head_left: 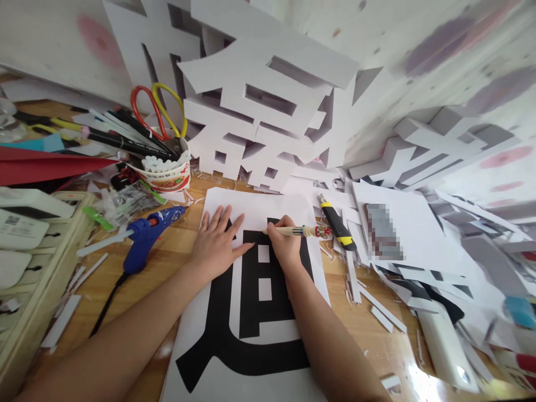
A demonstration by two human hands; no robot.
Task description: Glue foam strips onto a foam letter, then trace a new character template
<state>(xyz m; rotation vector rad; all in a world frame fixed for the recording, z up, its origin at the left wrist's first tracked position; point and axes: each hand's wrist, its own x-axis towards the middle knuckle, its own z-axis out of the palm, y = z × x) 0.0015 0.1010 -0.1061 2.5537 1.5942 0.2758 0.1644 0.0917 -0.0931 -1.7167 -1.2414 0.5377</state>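
A white sheet of paper (pixel 192 318) printed with a large black character (pixel 247 357) lies on the wooden table in front of me. My left hand (pixel 216 243) rests flat on it with the fingers spread, at the upper left of the character. In my right hand (pixel 285 243) is a multicolour pen (pixel 299 230) with a decorated end. The pen's tip meets the paper near the top of the black print, just right of my left fingertips. Right of the pen lies a yellow and black utility knife (pixel 337 226), apart from both hands.
Large white cut-out characters (pixel 268 78) stand along the back. At left are a blue glue gun (pixel 146 240), a paper cup (pixel 173 176) holding scissors (pixel 161 111) and glue sticks, and a cream crate (pixel 42 290). White strips (pixel 383 307) and a pixelated rectangle (pixel 383 231) are at right.
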